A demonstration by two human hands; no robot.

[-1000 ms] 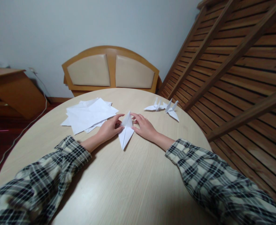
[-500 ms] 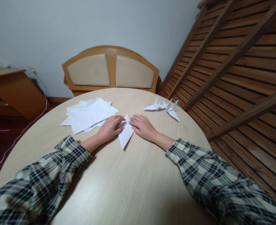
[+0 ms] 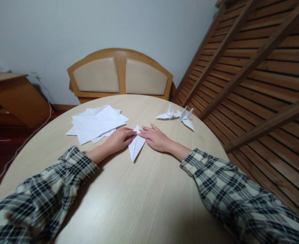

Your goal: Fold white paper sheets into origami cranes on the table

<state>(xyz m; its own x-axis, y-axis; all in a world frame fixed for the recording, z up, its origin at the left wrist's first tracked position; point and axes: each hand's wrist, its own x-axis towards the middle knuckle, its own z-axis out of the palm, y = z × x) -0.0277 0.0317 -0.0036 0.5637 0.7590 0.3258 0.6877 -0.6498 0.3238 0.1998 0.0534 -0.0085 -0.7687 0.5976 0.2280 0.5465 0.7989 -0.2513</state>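
Note:
A white sheet folded into a narrow kite shape (image 3: 136,148) lies on the table between my hands, one point toward me. At its left edge my left hand (image 3: 120,138) has its fingers and thumb closed together on the paper. My right hand (image 3: 157,138) rests flat on the right side, fingers stretched out and a little apart, the thumb on the fold. My fingers hide part of the paper's upper half.
Loose white paper sheets (image 3: 96,122) lie piled left of my hands. Two folded paper cranes (image 3: 170,116) stand at the back right of the round wooden table (image 3: 129,203). A padded chair back (image 3: 122,73) rises beyond the far edge, and wooden slats (image 3: 261,84) lean at the right.
My right hand has flattened, its fingers now more spread and straighter. My left fingertips have shifted slightly right over the folded paper, which lies in about the same place.

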